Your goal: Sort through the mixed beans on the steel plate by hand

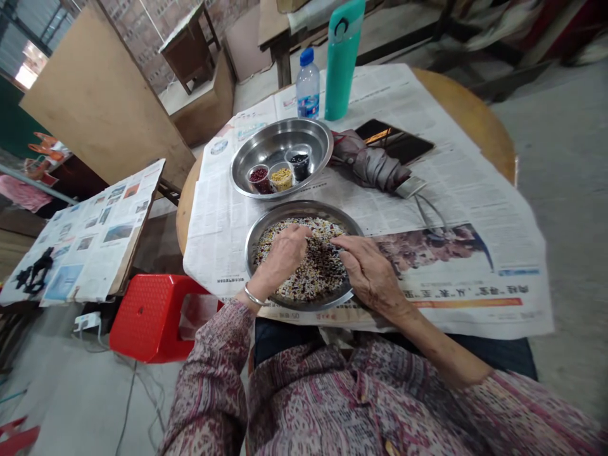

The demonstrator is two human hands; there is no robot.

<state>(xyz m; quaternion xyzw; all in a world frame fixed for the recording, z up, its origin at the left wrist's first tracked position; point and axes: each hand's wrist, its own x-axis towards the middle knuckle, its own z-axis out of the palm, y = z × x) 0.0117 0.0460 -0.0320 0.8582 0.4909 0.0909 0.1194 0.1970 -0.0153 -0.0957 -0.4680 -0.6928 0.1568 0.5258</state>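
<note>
While both our hands bend over the shallow steel dish at the tabletop's near edge, the relation that counts most, we judge, is that the mixed beans and grains lie right beneath our fingertips, in the gap between the hands and out toward the dish's rim. Our left hand is over the dish's left side, fingers bent inward to the middle; our right hand crosses the right rim, fingers curved toward the left one. Neither is clearly nearer to the dark patch between them, and we cannot tell whether either set of fingertips pinches a bean or is free of any. As the dish looks round, it gives us no long axis, and the beans are too small to show which way any one points. Beyond the dish, toward the tabletop's far left edge, a steel basin holds a cup of red beans, a cup of yellow beans and a cup of black beans, mouths up; our left hand is the nearer to them. Their row slants from the basin's near left wall toward its right, the black beans farthest from the tabletop's near edge.
</note>
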